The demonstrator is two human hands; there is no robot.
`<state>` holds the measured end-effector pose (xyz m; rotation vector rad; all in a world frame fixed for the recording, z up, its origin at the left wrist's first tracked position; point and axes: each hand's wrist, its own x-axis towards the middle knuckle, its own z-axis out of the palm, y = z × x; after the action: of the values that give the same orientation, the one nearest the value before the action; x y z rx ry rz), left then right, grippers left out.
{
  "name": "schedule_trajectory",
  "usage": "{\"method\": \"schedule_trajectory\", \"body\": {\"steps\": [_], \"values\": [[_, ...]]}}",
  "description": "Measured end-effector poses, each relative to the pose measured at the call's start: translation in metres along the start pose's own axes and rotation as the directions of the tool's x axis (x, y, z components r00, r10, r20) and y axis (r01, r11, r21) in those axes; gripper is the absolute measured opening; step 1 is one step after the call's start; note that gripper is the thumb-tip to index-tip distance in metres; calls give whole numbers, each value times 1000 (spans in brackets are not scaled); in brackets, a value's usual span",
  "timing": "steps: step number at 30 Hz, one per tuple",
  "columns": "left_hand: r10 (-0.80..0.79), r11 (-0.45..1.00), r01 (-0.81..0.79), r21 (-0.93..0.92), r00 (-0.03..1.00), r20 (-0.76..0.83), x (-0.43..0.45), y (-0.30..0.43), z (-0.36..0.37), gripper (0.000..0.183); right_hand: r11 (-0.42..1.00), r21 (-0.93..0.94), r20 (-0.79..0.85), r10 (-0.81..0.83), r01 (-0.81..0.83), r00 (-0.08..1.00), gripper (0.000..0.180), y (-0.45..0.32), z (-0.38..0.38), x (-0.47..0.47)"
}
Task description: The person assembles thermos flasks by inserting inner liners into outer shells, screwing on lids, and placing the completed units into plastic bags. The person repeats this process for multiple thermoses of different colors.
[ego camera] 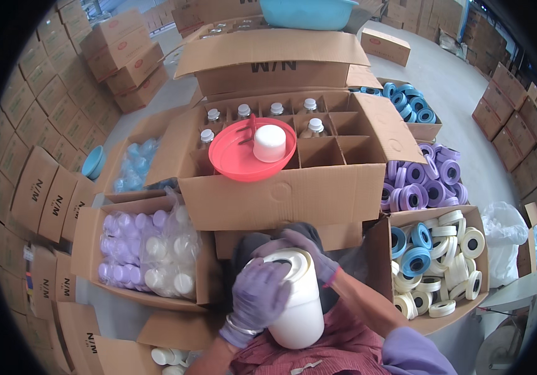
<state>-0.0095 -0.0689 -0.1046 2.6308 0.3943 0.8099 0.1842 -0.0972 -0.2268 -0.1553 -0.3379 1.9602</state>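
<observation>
A white plastic container [296,314] lies tilted across the person's lap, with a white ring-shaped part [292,262] at its far end. My left hand [261,290], in a thin purple glove, holds the near left side of that end. My right hand [308,251], gloved alike, curls over the ring's far right side. Beyond them, a red plastic dish [231,161] rests on an open divided carton [277,197]. A white cup-shaped lid [269,143] and a small red part [252,126] are in the dish. White-capped bottles [315,126] stand in several compartments.
To the right, cartons hold cream rings [441,276], purple rings [432,183] and blue rings [409,103]. A left carton [85,243] holds bagged purple lids [123,243] and white lids [158,248]. A blue basin [308,14] sits at the far end. Stacked cartons [48,93] stand further left.
</observation>
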Motion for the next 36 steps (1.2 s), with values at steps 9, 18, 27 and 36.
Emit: {"method": "schedule_trajectory", "body": {"steps": [9, 18, 27, 36], "values": [[-66, 888, 155, -433, 974, 215, -79, -55, 110, 50, -795, -546, 11, -322, -265, 947, 52, 21, 216, -127], [-508, 24, 731, -682, 597, 621, -109, 6, 45, 41, -638, -678, -150, -367, -366, 918, 39, -15, 86, -193], [122, 963, -92, -254, 987, 105, -14, 48, 12, 29, 930, -223, -705, -361, 292, 610, 54, 15, 60, -188], [73, 931, -40, -362, 994, 80, 11, 41, 12, 29, 625, -771, -378, -600, 119, 705, 45, 10, 57, -191]]}}
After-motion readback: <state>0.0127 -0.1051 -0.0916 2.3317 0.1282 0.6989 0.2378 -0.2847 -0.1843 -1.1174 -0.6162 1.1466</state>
